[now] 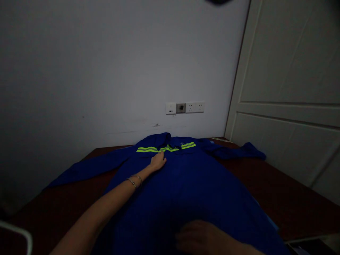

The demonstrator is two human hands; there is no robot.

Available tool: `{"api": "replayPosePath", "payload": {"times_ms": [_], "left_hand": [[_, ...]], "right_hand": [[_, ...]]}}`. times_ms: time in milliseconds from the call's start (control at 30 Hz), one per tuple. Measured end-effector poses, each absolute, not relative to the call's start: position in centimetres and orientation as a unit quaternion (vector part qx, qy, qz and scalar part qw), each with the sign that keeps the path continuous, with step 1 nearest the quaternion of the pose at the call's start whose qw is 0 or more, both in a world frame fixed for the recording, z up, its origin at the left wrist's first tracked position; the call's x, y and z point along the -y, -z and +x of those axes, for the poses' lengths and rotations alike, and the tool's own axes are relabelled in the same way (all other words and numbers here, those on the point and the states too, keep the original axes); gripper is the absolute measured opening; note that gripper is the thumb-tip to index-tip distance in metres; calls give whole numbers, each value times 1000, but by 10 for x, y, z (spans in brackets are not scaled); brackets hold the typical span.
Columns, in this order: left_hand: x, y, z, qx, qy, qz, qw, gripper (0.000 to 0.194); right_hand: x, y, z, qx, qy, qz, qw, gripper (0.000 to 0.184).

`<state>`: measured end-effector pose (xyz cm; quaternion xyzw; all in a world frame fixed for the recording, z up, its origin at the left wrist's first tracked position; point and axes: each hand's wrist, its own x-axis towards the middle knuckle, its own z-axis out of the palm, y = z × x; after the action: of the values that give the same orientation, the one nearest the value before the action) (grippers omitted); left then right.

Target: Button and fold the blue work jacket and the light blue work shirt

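A long-sleeved blue work garment point(183, 184) lies spread out, its collar toward the wall and its sleeves out to both sides. Yellow-green reflective bands point(146, 149) with grey stripes cross its chest. Its lower end runs out of view, so I cannot tell whether it is a jacket or a coverall. My left hand point(158, 161) reaches to the chest below the collar, fingers closed on the cloth at the front. Low in the view, my right hand point(198, 235) is over the lower part of the garment. Darkness and blur hide its fingers.
The garment rests on a dark red-brown surface point(287, 198) against a pale wall point(119, 71). Sockets and a switch point(195, 107) sit on the wall above the collar. A panelled door point(287, 85) stands at the right. A pale curved bar point(20, 230) shows at lower left.
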<state>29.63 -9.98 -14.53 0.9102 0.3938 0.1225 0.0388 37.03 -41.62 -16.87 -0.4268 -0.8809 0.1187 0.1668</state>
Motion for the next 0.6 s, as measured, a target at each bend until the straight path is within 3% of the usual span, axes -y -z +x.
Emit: {"api": "replayPosePath", "payload": {"times_ms": [100,167,300,600], "left_hand": [[108,147,266,-310,-99,946,-13,39],[114,151,241,-265,-55,963,-5,49],[117,162,185,-253,28,965,55,61],[113,165,81,-279,10,957,84,49]], "right_hand": [[385,120,400,818,-113,-531,189,46],[357,114,421,787,-99,-583,176,51],[305,144,451,758,-71,-635,131,62],[290,195,524,686,-24,-719,112,57]]}}
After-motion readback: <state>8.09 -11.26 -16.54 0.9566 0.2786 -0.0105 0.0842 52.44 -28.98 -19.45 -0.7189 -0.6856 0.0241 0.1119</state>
